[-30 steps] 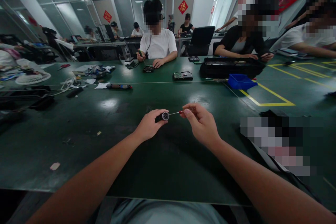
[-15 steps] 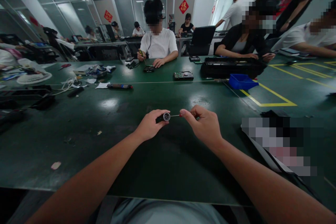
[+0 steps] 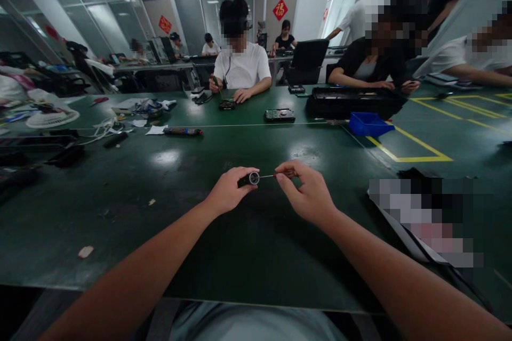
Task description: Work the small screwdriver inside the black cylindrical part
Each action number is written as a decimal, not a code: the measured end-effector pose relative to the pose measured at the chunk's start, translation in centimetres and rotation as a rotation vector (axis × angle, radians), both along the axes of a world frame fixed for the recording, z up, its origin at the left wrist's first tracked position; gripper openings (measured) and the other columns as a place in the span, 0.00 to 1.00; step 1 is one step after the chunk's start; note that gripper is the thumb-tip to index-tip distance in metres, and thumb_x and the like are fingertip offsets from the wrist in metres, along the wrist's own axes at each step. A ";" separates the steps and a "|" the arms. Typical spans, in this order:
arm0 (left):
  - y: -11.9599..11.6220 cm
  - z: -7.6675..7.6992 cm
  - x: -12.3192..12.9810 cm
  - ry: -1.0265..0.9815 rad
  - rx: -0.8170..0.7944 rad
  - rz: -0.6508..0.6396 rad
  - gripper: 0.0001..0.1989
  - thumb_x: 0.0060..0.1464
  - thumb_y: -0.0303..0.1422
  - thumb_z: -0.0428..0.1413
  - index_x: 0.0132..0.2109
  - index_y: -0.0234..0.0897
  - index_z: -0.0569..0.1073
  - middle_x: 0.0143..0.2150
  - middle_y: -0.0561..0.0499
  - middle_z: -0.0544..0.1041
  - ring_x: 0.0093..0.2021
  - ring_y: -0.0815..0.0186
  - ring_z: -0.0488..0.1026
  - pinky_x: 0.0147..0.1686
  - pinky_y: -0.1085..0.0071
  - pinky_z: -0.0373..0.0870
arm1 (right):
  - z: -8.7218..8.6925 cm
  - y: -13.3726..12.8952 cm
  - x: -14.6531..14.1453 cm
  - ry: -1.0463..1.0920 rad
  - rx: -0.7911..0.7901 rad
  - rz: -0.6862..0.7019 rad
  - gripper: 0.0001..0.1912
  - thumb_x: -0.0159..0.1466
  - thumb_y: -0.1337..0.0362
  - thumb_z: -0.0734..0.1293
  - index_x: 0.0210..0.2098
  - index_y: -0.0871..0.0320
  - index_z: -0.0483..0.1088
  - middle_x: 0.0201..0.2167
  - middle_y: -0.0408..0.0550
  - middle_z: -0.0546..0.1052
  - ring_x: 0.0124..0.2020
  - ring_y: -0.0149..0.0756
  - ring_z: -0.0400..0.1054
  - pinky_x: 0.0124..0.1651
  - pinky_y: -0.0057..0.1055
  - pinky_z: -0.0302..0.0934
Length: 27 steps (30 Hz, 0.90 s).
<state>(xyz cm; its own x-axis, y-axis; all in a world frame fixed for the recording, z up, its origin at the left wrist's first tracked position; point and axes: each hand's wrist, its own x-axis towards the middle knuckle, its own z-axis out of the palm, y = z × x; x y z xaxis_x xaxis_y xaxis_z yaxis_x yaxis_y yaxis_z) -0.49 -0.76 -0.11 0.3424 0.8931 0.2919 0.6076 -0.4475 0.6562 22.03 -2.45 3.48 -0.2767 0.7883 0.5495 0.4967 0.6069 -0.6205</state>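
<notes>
My left hand (image 3: 227, 192) grips a short black cylinder (image 3: 253, 178) with a round, silver-rimmed end facing right; it looks like a flashlight head, though most of it is hidden by the fingers. Opposite it, my right hand (image 3: 306, 189) is closed around the handle of a screwdriver (image 3: 269, 176), whose thin shaft points left. The shaft's tip meets the rimmed end of the cylinder; whether it is inside or just touching, I cannot tell. Both hands hover just above the green table (image 3: 264, 256).
Across the table, a person (image 3: 242, 66) works on a small board. A hard drive (image 3: 279, 115), a blue bin (image 3: 368, 124) and a long black casing (image 3: 354, 102) lie beyond my hands. An electric screwdriver (image 3: 183, 131) is further left, and a pixelated sheet (image 3: 420, 224) lies at right.
My right hand's fingers have shifted and loosened around the screwdriver handle, the thumb dropping slightly and showing more of the handle. My left hand and the cylinder stay put.
</notes>
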 end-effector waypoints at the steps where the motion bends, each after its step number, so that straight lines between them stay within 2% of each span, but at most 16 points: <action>1: 0.0 0.0 0.0 0.001 -0.005 0.002 0.19 0.58 0.32 0.61 0.57 0.43 0.74 0.54 0.48 0.77 0.55 0.57 0.72 0.58 0.55 0.66 | 0.0 0.0 0.0 -0.011 -0.004 0.023 0.06 0.65 0.65 0.63 0.40 0.54 0.72 0.36 0.48 0.79 0.37 0.40 0.74 0.41 0.37 0.67; 4: -0.1 0.1 0.0 0.000 -0.014 0.005 0.19 0.58 0.32 0.61 0.57 0.44 0.74 0.54 0.49 0.77 0.56 0.57 0.72 0.59 0.56 0.66 | 0.1 0.0 0.1 -0.036 -0.054 0.037 0.08 0.68 0.61 0.61 0.41 0.54 0.72 0.32 0.45 0.79 0.32 0.38 0.74 0.36 0.34 0.65; 6: -0.1 0.0 0.0 0.004 -0.015 0.005 0.19 0.58 0.32 0.61 0.57 0.45 0.74 0.55 0.49 0.77 0.56 0.58 0.72 0.59 0.56 0.65 | 0.2 0.0 0.0 -0.053 -0.092 -0.002 0.14 0.71 0.57 0.58 0.39 0.54 0.72 0.25 0.43 0.76 0.26 0.35 0.71 0.31 0.32 0.61; 8: 0.0 0.0 0.0 0.005 -0.009 0.001 0.19 0.59 0.32 0.61 0.57 0.45 0.74 0.55 0.49 0.77 0.56 0.58 0.72 0.58 0.57 0.65 | 0.2 0.0 0.0 -0.056 -0.105 -0.037 0.15 0.72 0.57 0.57 0.40 0.55 0.72 0.23 0.42 0.74 0.22 0.34 0.68 0.28 0.32 0.58; 12: 0.1 -0.2 -0.1 -0.007 0.013 -0.002 0.19 0.59 0.32 0.61 0.57 0.44 0.74 0.54 0.49 0.77 0.55 0.58 0.72 0.58 0.57 0.65 | 0.2 -0.1 0.0 -0.032 -0.087 -0.018 0.13 0.70 0.62 0.57 0.50 0.56 0.69 0.29 0.45 0.76 0.26 0.35 0.69 0.30 0.32 0.58; 17: 0.0 -0.1 -0.2 -0.010 0.016 -0.004 0.19 0.58 0.32 0.61 0.57 0.45 0.74 0.54 0.50 0.77 0.55 0.58 0.72 0.58 0.58 0.65 | 0.2 -0.1 0.0 -0.054 -0.092 0.029 0.16 0.72 0.58 0.56 0.39 0.55 0.72 0.24 0.43 0.73 0.25 0.35 0.68 0.30 0.32 0.57; 19: 0.0 -0.1 -0.2 -0.014 0.011 -0.005 0.19 0.58 0.32 0.61 0.57 0.45 0.74 0.54 0.51 0.77 0.55 0.59 0.72 0.58 0.58 0.66 | 0.1 -0.1 -0.1 -0.043 -0.080 0.008 0.14 0.72 0.58 0.56 0.40 0.55 0.72 0.25 0.43 0.74 0.25 0.35 0.69 0.31 0.32 0.58; 22: 0.0 -0.1 -0.1 -0.015 0.015 0.004 0.19 0.58 0.32 0.61 0.57 0.45 0.74 0.54 0.51 0.77 0.55 0.59 0.72 0.58 0.58 0.66 | -0.2 0.0 -0.2 0.073 -0.090 -0.032 0.10 0.69 0.61 0.60 0.46 0.56 0.69 0.31 0.47 0.78 0.31 0.38 0.72 0.35 0.34 0.62; 24: 0.1 -0.2 -0.1 -0.006 0.016 0.009 0.20 0.58 0.31 0.62 0.57 0.45 0.74 0.54 0.50 0.78 0.54 0.58 0.73 0.58 0.58 0.66 | -0.4 0.1 -0.4 0.182 -0.145 -0.031 0.09 0.68 0.59 0.62 0.44 0.55 0.69 0.33 0.48 0.79 0.34 0.39 0.74 0.38 0.36 0.64; 27: 0.1 -0.4 0.0 0.002 0.030 -0.001 0.20 0.58 0.31 0.62 0.57 0.45 0.74 0.54 0.50 0.78 0.55 0.58 0.73 0.58 0.58 0.66 | -0.8 0.6 -0.5 0.334 -0.231 -0.016 0.11 0.68 0.55 0.62 0.39 0.55 0.71 0.32 0.48 0.78 0.34 0.39 0.74 0.38 0.36 0.66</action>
<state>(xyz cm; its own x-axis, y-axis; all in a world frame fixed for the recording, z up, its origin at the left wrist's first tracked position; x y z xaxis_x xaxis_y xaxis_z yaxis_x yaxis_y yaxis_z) -0.50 -0.64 -0.53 0.3439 0.8834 0.3183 0.6084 -0.4678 0.6411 21.52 -1.88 2.71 -0.0994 0.9043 0.4152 0.2535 0.4265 -0.8682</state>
